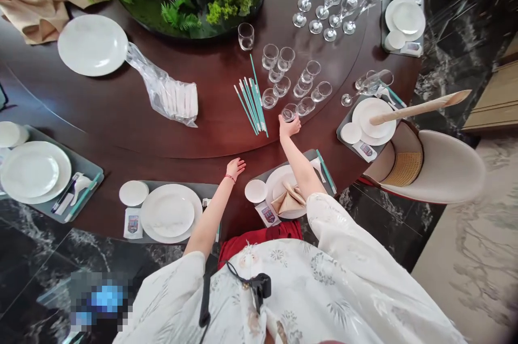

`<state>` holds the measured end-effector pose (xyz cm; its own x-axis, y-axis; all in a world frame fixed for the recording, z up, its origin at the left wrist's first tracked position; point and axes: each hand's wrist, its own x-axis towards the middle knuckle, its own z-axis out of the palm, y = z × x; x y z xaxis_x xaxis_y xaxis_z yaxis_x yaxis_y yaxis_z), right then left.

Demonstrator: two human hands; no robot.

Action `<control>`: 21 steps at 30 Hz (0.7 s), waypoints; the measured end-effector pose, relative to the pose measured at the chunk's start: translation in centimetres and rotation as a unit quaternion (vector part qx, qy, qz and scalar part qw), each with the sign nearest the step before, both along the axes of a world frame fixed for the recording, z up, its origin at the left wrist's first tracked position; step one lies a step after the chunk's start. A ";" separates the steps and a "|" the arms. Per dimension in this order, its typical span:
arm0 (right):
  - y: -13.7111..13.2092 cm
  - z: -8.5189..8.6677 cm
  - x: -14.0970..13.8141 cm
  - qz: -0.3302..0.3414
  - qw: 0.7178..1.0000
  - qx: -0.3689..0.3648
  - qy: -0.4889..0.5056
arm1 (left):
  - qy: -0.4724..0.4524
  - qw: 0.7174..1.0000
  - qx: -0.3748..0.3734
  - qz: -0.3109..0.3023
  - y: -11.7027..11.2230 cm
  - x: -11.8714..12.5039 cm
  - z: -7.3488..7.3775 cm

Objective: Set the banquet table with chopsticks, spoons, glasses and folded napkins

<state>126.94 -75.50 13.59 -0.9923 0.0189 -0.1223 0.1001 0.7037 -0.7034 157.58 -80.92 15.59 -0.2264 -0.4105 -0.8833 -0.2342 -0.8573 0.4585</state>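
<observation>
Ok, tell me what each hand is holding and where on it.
The right hand holds a small clear glass low on its side, near the base. The left hand holds nothing.

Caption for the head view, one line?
Right hand grasps a small glass on a round dark-wood dining table, left hand resting near a white plate.

they wear a white leaf-print robe (283, 290) over red cloth (259, 239), a black strap (205, 295) and a red bracelet (230, 178).
</observation>
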 end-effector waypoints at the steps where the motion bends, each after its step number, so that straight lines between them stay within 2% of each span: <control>1: 1.1 0.1 1.1 0.035 0.999 0.011 0.002 | -0.005 1.000 -0.001 0.011 -0.2 0.1 -0.1; 5: 8.5 0.9 4.0 0.222 0.975 0.007 0.018 | -0.017 0.999 -0.005 0.051 -1.1 0.3 -0.8; 7: 12.3 1.2 4.3 0.269 0.963 -0.003 0.013 | -0.019 0.998 -0.002 0.063 -1.6 0.1 -1.1; 9: 15.3 1.2 3.7 0.266 0.964 -0.002 -0.005 | -0.017 0.997 0.002 0.076 -1.9 -0.1 -1.3; 12: 17.8 0.8 2.3 0.246 0.968 0.004 -0.052 | -0.005 0.996 0.005 0.091 -2.0 -0.7 -1.2; 17: 19.3 0.2 1.7 0.241 0.966 -0.001 -0.097 | 0.017 0.995 0.025 0.093 -1.8 -1.4 -0.6; 21: 20.0 0.7 2.5 0.240 0.966 -0.002 -0.095 | 0.026 0.995 0.035 0.094 -1.7 -1.7 -0.4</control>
<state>129.41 -55.48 14.24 -0.8457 -0.4396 -0.3025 -0.1097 0.6980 -0.7076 155.86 -82.64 15.23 -0.1977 -0.3888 -0.8998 -0.0434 -0.9136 0.4043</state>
